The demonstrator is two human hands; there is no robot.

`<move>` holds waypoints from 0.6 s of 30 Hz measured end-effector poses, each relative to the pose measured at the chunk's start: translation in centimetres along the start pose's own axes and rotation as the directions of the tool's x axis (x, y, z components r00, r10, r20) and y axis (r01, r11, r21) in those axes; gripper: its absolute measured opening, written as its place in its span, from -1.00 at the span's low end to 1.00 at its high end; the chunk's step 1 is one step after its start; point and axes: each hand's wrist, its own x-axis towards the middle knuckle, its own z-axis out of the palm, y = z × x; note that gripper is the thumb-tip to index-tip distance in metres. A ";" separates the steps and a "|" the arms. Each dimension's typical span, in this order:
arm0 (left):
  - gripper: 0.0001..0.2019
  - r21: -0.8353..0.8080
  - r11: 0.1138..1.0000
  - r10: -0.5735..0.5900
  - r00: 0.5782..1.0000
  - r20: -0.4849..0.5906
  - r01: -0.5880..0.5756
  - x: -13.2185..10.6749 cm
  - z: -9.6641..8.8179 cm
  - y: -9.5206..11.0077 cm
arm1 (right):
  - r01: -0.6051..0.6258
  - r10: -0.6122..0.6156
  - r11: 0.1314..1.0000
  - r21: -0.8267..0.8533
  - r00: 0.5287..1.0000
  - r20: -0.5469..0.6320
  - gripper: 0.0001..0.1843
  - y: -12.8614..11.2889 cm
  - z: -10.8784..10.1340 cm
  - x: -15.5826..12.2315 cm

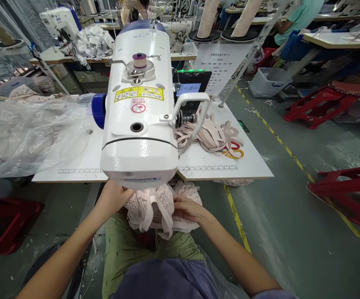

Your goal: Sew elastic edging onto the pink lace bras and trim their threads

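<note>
A pale pink lace bra (pixel 164 203) hangs at the front edge of the sewing table, over my lap, its cups and loose straps facing me. My left hand (pixel 114 199) pinches its left edge, close under the head of the white sewing machine (pixel 139 153). On the other side my right hand (pixel 189 208) grips the bra between the cups, with some fingers hidden by the fabric. The machine head covers the needle area, and part of the bra beneath it cannot be seen.
To the right of the machine lie a heap of pink elastic straps (pixel 212 135) and orange-handled scissors (pixel 234 153). Clear plastic sheeting (pixel 33 133) covers the left side. Red stools (pixel 348 193) stand on the floor. Farther back is a person in a green top (pixel 300 20).
</note>
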 end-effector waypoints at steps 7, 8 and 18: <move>-0.65 0.052 0.996 -0.073 0.997 0.030 0.071 -0.1 -0.1 0.8 | 0.182 -0.178 0.976 0.116 0.983 -0.041 -0.62 1.3 -0.3 -2.6; -0.64 0.052 0.995 -0.085 0.996 0.037 0.083 -0.1 -0.1 0.9 | 0.183 -0.177 0.970 0.159 0.983 -0.046 -0.58 1.7 -0.4 -3.0; -0.73 0.167 0.986 -0.084 0.932 0.352 0.026 -6.6 -1.8 2.3 | 0.197 -0.182 0.980 0.016 0.931 -0.317 -0.51 1.7 1.8 -5.8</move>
